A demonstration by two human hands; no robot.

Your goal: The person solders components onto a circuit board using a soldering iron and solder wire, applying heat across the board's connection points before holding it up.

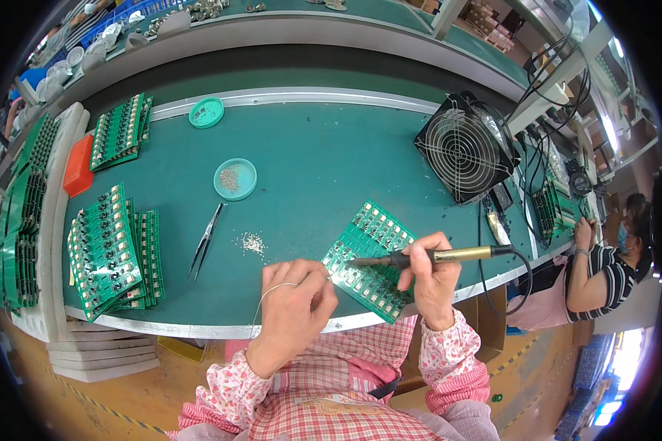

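The green circuit board panel [368, 261] is lying tilted at the near edge of the green bench mat [316, 154], its long axis running from the near right up toward the far left. I am holding the soldering iron [426, 257] in my right hand [432, 283], fingers clenched round its handle, and its long axis is lying almost level, the tip pointing left onto the panel's near-left part. My left hand [296, 309] is sitting just left of the panel, fingers pinched on a thin solder wire [266, 298] that is looping back toward my wrist. The tip is closing on my left fingertips, so the joint is lying between both hands. Left of the panel, a scatter of small parts [253, 242] and the tweezers [206, 241] are resting; beyond the panel, a small teal dish [235, 178]; to its far right, a fan [463, 147].
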